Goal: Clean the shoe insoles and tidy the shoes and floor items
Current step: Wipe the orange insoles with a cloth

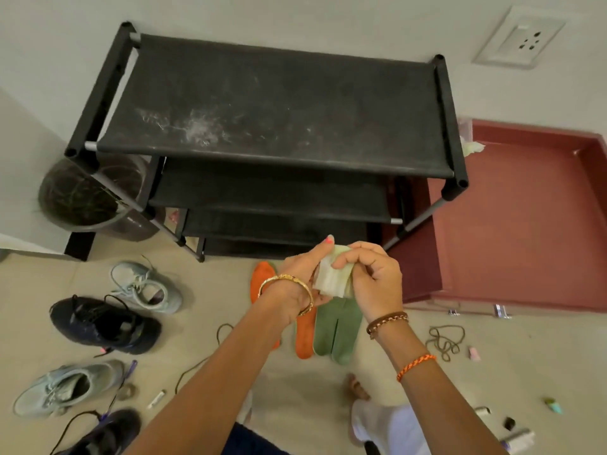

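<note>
1. Both forearms reach out from the near edge; left hand point(297, 284) and right hand point(368, 279) meet above the floor, each with fingers curled round a pale green folded wipe point(331, 280), pinching it between them.
2. Looks like the wipe is being unfolded or readied, so the insole-cleaning step is in hand; wiping itself not yet begun.
3. Directly below the hands on the beige floor: two orange felt insoles point(303, 339) and a pair of green insoles point(335, 333), side by side, touching or nearly so, near the foot of the dusty black fabric shoe rack point(276, 106).
4. Left side: two pale grey-blue sneakers point(147, 287), two dark navy sneakers point(105, 323), all off the rack, laces loose.
5. Right side: tangled brown lace point(445, 339), small scattered bits near the maroon door point(512, 224).
6. Next move, my read: free one hand to steady an insole, bring the wipe down flat on it. Shoes and floor clutter still untidied.
</note>
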